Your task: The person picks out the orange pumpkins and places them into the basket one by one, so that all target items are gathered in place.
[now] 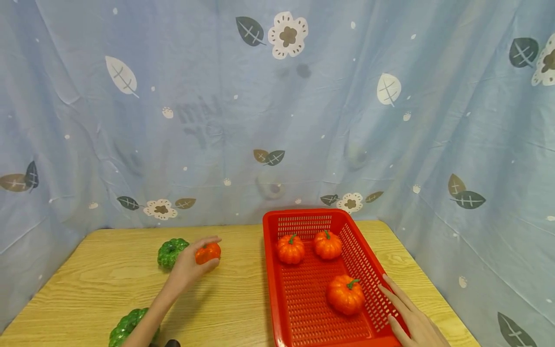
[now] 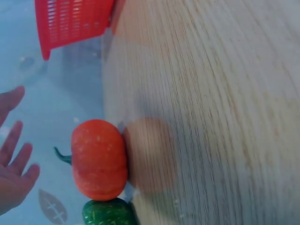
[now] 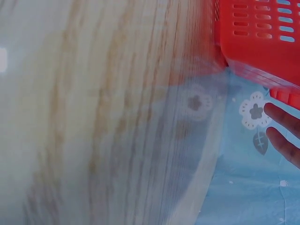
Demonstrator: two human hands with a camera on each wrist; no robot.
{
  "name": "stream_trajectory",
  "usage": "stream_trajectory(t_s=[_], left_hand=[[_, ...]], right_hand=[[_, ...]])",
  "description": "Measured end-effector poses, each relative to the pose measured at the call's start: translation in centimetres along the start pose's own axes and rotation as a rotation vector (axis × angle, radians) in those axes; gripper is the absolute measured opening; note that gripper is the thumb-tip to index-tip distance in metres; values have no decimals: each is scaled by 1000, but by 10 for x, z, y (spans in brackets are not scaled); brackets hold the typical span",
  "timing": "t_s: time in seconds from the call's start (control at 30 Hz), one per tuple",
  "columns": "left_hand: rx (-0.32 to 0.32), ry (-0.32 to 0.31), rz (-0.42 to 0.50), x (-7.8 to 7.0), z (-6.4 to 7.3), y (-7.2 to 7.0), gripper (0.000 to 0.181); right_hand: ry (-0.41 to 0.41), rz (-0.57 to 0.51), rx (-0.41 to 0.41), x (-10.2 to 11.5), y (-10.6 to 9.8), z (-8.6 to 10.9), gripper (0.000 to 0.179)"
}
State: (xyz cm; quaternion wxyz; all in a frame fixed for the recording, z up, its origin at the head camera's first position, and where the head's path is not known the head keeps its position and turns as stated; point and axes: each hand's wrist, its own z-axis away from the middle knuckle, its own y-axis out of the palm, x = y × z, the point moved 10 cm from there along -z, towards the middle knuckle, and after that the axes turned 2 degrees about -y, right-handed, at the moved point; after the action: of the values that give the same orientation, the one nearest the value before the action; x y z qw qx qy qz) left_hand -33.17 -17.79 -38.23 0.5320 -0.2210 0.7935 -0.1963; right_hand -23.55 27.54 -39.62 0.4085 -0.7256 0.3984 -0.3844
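Note:
My left hand (image 1: pixel 193 261) reaches over a small orange pumpkin (image 1: pixel 208 253), thumb and fingers spread. In the left wrist view, a gap separates that hand (image 2: pixel 14 159) from the pumpkin (image 2: pixel 99 159), whose green stem points up toward it. Right beside the pumpkin sits a green pumpkin (image 1: pixel 171 253), partly behind my hand in the head view. My right hand (image 1: pixel 416 323) lies at the right side of a red plastic basket (image 1: pixel 270 289), fingers extended over its rim. Inside the basket are three orange pumpkins: one back left (image 1: pixel 290 249), one back right (image 1: pixel 327 245), one nearer (image 1: pixel 345 295).
Another green pumpkin (image 1: pixel 127 327) sits at the near left, partly covered by my left forearm. All of it stands on a wooden table (image 1: pixel 234 299). A blue patterned curtain (image 1: pixel 208 120) hangs along the table's back and sides.

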Motion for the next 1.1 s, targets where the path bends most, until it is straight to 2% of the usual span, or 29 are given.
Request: stream_trajectory(t_s=[0.1,0.17,0.3,0.4,0.5,0.7,0.8,1.0,1.1], left_hand=[[-38,18,-46,0,-4,-1,53],[-39,3,-45,4,-7,0,55],[-3,-67,-34,16,-10,5,60],[22,-96,-32,24,-12,7,64],[40,-92,-49,27,-15,8,69],[112,-103,-82,34,-25,12,79],[136,-101,-81,37,-30,15,80],[161,-94,-67,39,-35,19,82],[185,-83,-67,33,-30,19,83]], right_hand=[[-6,-5,-9,0,0,0,46],[-11,-8,-11,0,0,0,46],[-26,-5,-26,1,0,0,47],[-58,-2,-55,4,-2,0,47],[-72,-2,-68,5,-3,0,47],[12,3,7,-3,3,1,46],[28,5,28,-4,4,0,47],[15,-10,14,-3,3,0,47],[-30,-18,-20,1,1,0,47]])
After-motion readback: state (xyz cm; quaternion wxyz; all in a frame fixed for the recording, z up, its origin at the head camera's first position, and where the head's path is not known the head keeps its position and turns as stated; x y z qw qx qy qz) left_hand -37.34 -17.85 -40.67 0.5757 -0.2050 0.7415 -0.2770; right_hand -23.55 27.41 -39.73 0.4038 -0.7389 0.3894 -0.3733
